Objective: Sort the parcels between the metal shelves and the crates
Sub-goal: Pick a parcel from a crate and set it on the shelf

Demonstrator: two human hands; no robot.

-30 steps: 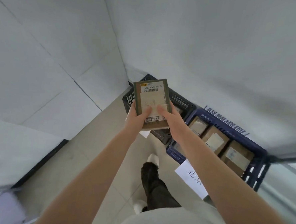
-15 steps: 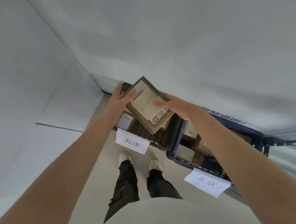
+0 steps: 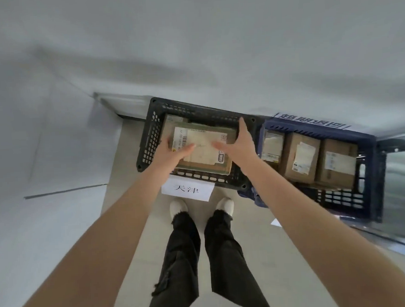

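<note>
Now we are setting a flat parcel (image 3: 203,151) into the black crate (image 3: 148,137), the one with the paper tag (image 3: 187,189) on its near wall, and the job is to lay it down level on the boxes already inside. We judge it best to keep it flat as it goes, let its far edge clear the back wall, and draw the fingers out sideways so nothing catches on the rim.

Our left hand (image 3: 173,152) sits at the parcel's left near corner, thumb lying across the label, the other fingers tucked beneath the edge where we cannot see them; it looks like a light pinch. Another box (image 3: 171,121) shows under the parcel at the far left, so the parcel seems to rest on or just above that stack, though we cannot tell if its weight is down.

Our right hand (image 3: 237,143) is at the parcel's right edge, fingers spread and straight, palm against the side, steadying more than gripping.

Further right stands the blue crate (image 3: 373,166), touching the black one, with three upright boxes (image 3: 301,158) in it.
</note>
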